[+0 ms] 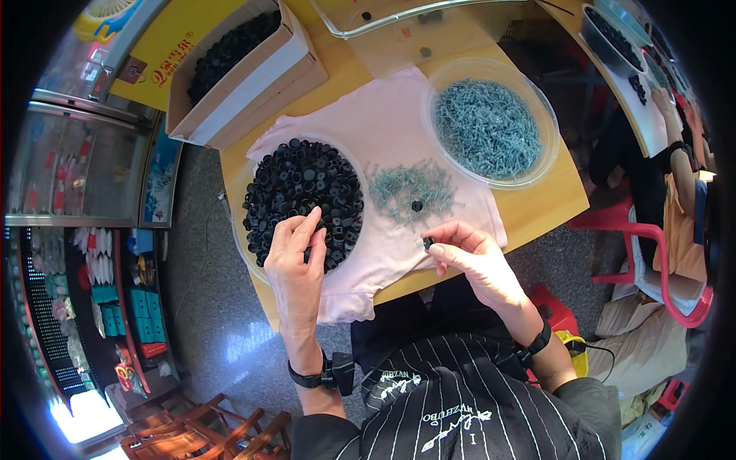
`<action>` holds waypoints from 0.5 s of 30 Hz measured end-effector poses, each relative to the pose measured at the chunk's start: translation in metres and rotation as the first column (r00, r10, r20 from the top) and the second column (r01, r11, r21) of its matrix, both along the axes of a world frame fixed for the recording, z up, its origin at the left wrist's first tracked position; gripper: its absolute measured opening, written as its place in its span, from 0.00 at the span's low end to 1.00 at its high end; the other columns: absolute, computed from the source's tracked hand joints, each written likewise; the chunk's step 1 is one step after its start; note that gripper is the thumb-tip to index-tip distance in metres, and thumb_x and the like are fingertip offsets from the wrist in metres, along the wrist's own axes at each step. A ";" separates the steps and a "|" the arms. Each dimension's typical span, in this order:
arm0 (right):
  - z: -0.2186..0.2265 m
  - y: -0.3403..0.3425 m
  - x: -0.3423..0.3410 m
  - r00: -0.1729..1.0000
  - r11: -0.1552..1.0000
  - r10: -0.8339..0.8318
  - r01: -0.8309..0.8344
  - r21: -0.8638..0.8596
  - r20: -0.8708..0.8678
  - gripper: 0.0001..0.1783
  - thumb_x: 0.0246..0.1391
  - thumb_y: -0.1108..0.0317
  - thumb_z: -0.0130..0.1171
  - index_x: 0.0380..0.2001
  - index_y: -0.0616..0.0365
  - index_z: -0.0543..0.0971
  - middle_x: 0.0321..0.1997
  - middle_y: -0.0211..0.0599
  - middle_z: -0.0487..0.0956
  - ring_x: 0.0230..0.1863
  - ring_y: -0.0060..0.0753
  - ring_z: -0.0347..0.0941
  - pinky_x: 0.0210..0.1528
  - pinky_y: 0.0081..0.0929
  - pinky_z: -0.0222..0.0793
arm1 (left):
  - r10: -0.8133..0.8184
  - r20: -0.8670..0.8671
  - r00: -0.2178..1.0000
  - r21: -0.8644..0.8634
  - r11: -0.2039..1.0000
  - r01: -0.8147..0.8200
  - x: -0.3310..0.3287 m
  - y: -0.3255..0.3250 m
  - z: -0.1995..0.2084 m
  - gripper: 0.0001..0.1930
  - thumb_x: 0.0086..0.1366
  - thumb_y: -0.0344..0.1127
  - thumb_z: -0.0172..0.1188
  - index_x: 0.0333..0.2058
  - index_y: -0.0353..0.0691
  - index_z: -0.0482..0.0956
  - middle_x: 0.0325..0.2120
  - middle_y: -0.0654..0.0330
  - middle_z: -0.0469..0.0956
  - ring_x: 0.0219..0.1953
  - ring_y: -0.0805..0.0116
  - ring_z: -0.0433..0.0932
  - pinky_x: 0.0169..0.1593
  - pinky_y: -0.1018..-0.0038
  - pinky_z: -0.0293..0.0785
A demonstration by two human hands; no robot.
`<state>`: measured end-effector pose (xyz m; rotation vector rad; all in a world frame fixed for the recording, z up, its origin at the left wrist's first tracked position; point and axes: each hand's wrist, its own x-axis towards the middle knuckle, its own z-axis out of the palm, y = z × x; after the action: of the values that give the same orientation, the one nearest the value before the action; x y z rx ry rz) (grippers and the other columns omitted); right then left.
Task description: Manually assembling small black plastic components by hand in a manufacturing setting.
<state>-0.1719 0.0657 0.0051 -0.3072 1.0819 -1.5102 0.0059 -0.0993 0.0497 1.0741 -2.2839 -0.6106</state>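
My left hand (295, 249) is over the near part of a heap of small black plastic caps (303, 172) in a clear round tub (237, 228). Its fingers are closed, with a black cap (307, 254) showing between them. Farther right, my right hand (477, 264) pinches another small black cap (428, 242) between thumb and forefinger; a pale bit beside the cap is too small to name. Just beyond that hand, loose silvery screws (410, 188) lie scattered on a pink cloth (391, 100). One black piece (416, 205) rests among them.
A second clear tub (553, 134) full of screws (487, 126) stands at the back right of the wooden table (563, 180). At the back left is a cardboard box (257, 96) of black parts. Another person's arm (675, 134) and a red chair (640, 230) are at right.
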 end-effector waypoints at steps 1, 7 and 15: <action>-0.001 0.000 0.000 1.000 1.000 0.000 0.000 -0.001 0.000 0.14 0.56 0.68 0.63 0.44 0.60 0.77 0.37 0.26 0.76 0.32 0.18 0.69 0.39 0.17 0.66 | -0.001 0.022 1.000 -0.041 0.999 0.002 0.002 0.000 -0.001 0.14 0.56 0.21 0.64 0.43 0.35 0.81 0.35 0.60 0.78 0.29 0.76 0.76 0.36 0.79 0.74; 0.000 0.002 0.004 0.999 0.999 -0.039 0.039 -0.012 -0.024 0.13 0.55 0.70 0.62 0.43 0.61 0.78 0.36 0.28 0.77 0.30 0.18 0.70 0.38 0.16 0.66 | 0.037 -0.115 0.993 0.069 0.997 -0.029 0.010 0.011 0.004 0.13 0.57 0.20 0.63 0.42 0.33 0.78 0.36 0.60 0.77 0.31 0.76 0.76 0.38 0.81 0.74; 0.017 0.002 0.012 0.998 0.996 -0.044 0.041 -0.075 -0.038 0.15 0.54 0.72 0.63 0.45 0.62 0.76 0.40 0.31 0.78 0.36 0.18 0.73 0.40 0.18 0.70 | 0.172 -0.753 0.636 0.578 0.635 0.513 -0.002 0.046 -0.022 0.13 0.60 0.14 0.56 0.42 0.32 0.74 0.47 0.47 0.75 0.42 0.62 0.81 0.47 0.70 0.80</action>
<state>-0.1597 0.0680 0.0221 -0.3691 1.0705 -1.5904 0.0041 -0.0530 0.0278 0.6348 -1.3247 -1.8563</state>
